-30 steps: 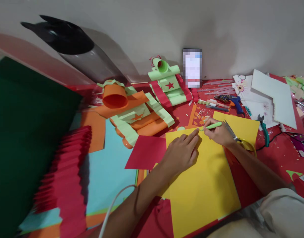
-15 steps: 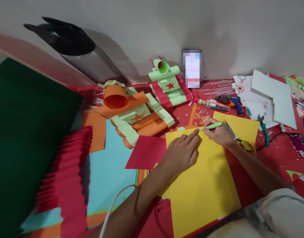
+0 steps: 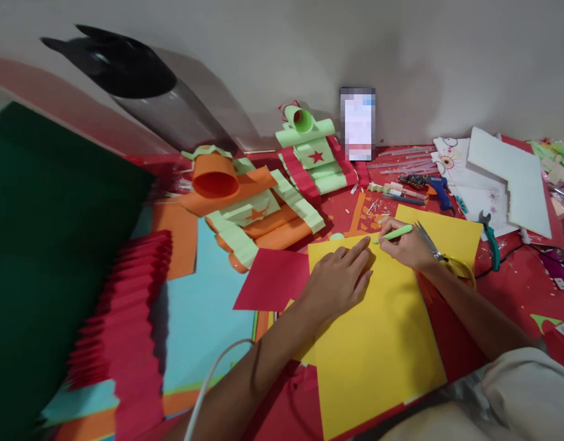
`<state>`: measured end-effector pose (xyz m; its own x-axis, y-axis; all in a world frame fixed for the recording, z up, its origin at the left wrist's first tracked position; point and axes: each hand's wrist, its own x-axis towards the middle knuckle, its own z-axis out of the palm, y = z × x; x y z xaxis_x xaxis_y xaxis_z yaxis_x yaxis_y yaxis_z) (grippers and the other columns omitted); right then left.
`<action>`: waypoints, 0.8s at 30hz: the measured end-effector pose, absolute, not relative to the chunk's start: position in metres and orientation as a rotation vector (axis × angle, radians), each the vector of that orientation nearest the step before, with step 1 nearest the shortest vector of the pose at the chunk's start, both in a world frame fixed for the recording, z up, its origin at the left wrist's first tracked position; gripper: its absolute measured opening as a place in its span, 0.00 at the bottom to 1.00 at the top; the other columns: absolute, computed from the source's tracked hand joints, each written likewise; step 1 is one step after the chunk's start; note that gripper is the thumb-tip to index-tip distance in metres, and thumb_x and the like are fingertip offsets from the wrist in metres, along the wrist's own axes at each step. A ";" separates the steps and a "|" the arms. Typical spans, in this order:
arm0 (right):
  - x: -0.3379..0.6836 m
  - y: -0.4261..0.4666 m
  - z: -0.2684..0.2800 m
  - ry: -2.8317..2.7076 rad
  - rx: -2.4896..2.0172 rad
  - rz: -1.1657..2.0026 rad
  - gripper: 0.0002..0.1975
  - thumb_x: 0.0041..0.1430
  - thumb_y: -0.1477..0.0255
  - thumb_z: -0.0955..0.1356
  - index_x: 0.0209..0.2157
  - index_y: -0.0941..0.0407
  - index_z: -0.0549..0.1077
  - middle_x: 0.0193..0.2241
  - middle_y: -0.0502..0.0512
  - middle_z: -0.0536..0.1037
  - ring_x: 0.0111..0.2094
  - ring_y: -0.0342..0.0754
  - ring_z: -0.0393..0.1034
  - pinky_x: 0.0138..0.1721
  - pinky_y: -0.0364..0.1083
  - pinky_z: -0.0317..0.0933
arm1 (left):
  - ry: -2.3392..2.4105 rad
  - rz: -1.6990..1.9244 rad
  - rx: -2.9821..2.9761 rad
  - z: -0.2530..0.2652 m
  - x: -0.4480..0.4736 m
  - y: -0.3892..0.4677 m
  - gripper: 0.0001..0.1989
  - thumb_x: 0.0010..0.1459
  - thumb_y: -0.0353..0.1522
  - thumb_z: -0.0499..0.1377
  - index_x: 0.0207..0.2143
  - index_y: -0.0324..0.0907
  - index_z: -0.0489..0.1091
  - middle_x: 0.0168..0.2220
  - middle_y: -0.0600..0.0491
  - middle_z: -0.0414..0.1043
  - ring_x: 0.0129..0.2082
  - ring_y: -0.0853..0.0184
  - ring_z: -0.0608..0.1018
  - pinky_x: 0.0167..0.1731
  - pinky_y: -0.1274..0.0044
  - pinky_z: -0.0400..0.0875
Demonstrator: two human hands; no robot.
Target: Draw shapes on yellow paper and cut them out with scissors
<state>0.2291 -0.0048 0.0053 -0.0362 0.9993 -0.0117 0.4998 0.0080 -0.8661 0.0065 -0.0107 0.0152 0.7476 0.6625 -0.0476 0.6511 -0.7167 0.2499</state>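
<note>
A large yellow paper sheet lies before me on the red-covered table. My left hand rests flat on its upper left part, fingers stretched toward the top edge. Close to those fingertips, my right hand grips a light green pen, its tip at the sheet's top edge. Scissors with yellow handles lie beside the right wrist, over a second yellow paper piece. A red paper piece sits to the left of the sheet, near the left hand.
Behind stand an orange paper figure and a green one, with a phone against the wall. At right lie a blue glue gun, teal pliers and white board. A dark green panel rises at left.
The view has shifted very slightly. Both hands keep nearly the same place, and the pen tip has moved a touch along the sheet's top edge to the right.
</note>
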 end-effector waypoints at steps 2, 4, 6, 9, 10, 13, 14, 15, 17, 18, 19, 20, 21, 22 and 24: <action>0.229 -0.005 0.006 -1.618 -1.566 0.944 0.03 0.57 0.69 0.70 0.31 0.53 0.72 0.25 0.46 0.75 0.25 0.43 0.66 0.28 0.43 0.57 | 1.028 0.078 2.692 0.014 0.006 -0.011 0.15 0.74 0.37 0.52 0.55 0.43 0.72 0.74 0.46 0.62 0.49 0.52 0.79 0.45 0.59 0.78; 0.229 -0.005 0.005 -1.622 -1.568 0.941 0.03 0.57 0.69 0.70 0.31 0.53 0.72 0.25 0.46 0.75 0.25 0.43 0.66 0.29 0.44 0.57 | 1.024 0.097 2.687 0.013 0.005 -0.010 0.15 0.74 0.38 0.52 0.56 0.44 0.72 0.74 0.46 0.62 0.50 0.53 0.79 0.46 0.60 0.78; 0.230 -0.005 0.005 -1.625 -1.571 0.941 0.04 0.56 0.69 0.70 0.30 0.53 0.72 0.25 0.46 0.75 0.25 0.43 0.66 0.28 0.44 0.56 | 1.026 0.110 2.685 0.012 0.005 -0.010 0.15 0.74 0.38 0.52 0.56 0.44 0.71 0.74 0.46 0.63 0.50 0.53 0.79 0.47 0.60 0.78; 0.230 -0.005 0.006 -1.628 -1.589 0.949 0.04 0.56 0.69 0.70 0.30 0.53 0.72 0.26 0.46 0.75 0.26 0.44 0.66 0.29 0.44 0.57 | 1.022 0.102 2.690 0.012 0.005 -0.010 0.15 0.74 0.38 0.51 0.56 0.43 0.72 0.73 0.45 0.63 0.49 0.54 0.78 0.47 0.60 0.77; 0.230 -0.005 0.007 -1.632 -1.594 0.947 0.04 0.56 0.69 0.70 0.30 0.53 0.72 0.25 0.46 0.75 0.26 0.44 0.66 0.30 0.44 0.57 | 1.019 0.097 2.689 0.013 0.005 -0.010 0.15 0.74 0.38 0.51 0.55 0.43 0.72 0.73 0.45 0.64 0.48 0.53 0.78 0.47 0.60 0.77; 0.229 -0.006 0.008 -1.647 -1.590 0.934 0.04 0.57 0.68 0.69 0.30 0.53 0.72 0.25 0.47 0.75 0.28 0.45 0.68 0.31 0.45 0.58 | 1.013 0.100 2.686 0.013 0.005 -0.009 0.16 0.74 0.38 0.51 0.55 0.44 0.72 0.73 0.45 0.64 0.48 0.53 0.78 0.47 0.60 0.77; 0.229 -0.006 0.009 -1.649 -1.589 0.931 0.04 0.57 0.68 0.69 0.29 0.53 0.72 0.25 0.47 0.75 0.28 0.45 0.67 0.31 0.45 0.58 | 1.013 0.105 2.684 0.013 0.005 -0.009 0.15 0.74 0.38 0.51 0.55 0.44 0.72 0.73 0.45 0.64 0.48 0.53 0.78 0.47 0.60 0.76; 0.229 -0.006 0.009 -1.650 -1.591 0.931 0.04 0.57 0.68 0.69 0.29 0.53 0.72 0.25 0.47 0.75 0.27 0.45 0.66 0.30 0.45 0.57 | 1.011 0.109 2.683 0.013 0.005 -0.009 0.15 0.74 0.37 0.51 0.56 0.45 0.72 0.73 0.45 0.64 0.48 0.53 0.78 0.47 0.60 0.76; 0.229 -0.006 0.009 -1.649 -1.594 0.938 0.04 0.57 0.68 0.70 0.30 0.53 0.72 0.24 0.46 0.74 0.25 0.44 0.65 0.29 0.44 0.56 | 1.012 0.109 2.680 0.013 0.005 -0.009 0.15 0.74 0.37 0.51 0.56 0.45 0.72 0.73 0.46 0.64 0.49 0.53 0.78 0.47 0.60 0.76; 0.229 -0.007 0.009 -1.650 -1.594 0.941 0.04 0.57 0.69 0.70 0.30 0.53 0.72 0.24 0.46 0.74 0.25 0.43 0.64 0.29 0.44 0.56 | 1.014 0.106 2.676 0.013 0.005 -0.009 0.15 0.74 0.37 0.51 0.56 0.45 0.72 0.74 0.46 0.63 0.49 0.53 0.78 0.47 0.60 0.76; 0.229 -0.007 0.009 -1.651 -1.594 0.944 0.04 0.57 0.69 0.70 0.30 0.53 0.72 0.24 0.46 0.74 0.25 0.43 0.64 0.28 0.44 0.55 | 1.014 0.104 2.672 0.014 0.005 -0.009 0.15 0.74 0.37 0.51 0.56 0.45 0.72 0.74 0.46 0.63 0.49 0.53 0.78 0.47 0.60 0.76; 0.230 -0.007 0.009 -1.651 -1.596 0.947 0.04 0.57 0.68 0.70 0.30 0.53 0.72 0.24 0.45 0.73 0.24 0.43 0.64 0.28 0.44 0.55 | 1.015 0.102 2.667 0.014 0.005 -0.009 0.15 0.74 0.37 0.51 0.56 0.45 0.72 0.74 0.47 0.63 0.49 0.53 0.78 0.47 0.60 0.77; 0.230 -0.007 0.009 -1.651 -1.599 0.949 0.05 0.57 0.68 0.70 0.29 0.53 0.72 0.24 0.45 0.73 0.24 0.43 0.63 0.28 0.44 0.55 | 1.016 0.102 2.661 0.014 0.005 -0.009 0.15 0.74 0.37 0.51 0.55 0.45 0.72 0.74 0.47 0.63 0.49 0.53 0.78 0.47 0.61 0.77; 0.230 -0.007 0.009 -1.651 -1.602 0.952 0.05 0.57 0.68 0.70 0.29 0.53 0.72 0.24 0.45 0.73 0.24 0.43 0.63 0.28 0.44 0.55 | 1.018 0.103 2.655 0.015 0.005 -0.009 0.15 0.74 0.37 0.51 0.55 0.45 0.72 0.74 0.47 0.62 0.49 0.53 0.78 0.46 0.61 0.77; 0.230 -0.007 0.008 -1.650 -1.609 0.959 0.06 0.56 0.67 0.70 0.29 0.53 0.71 0.23 0.45 0.72 0.24 0.43 0.62 0.27 0.44 0.54 | 1.026 0.106 2.648 0.015 0.005 -0.009 0.14 0.74 0.37 0.52 0.55 0.46 0.72 0.74 0.47 0.62 0.50 0.53 0.78 0.46 0.61 0.77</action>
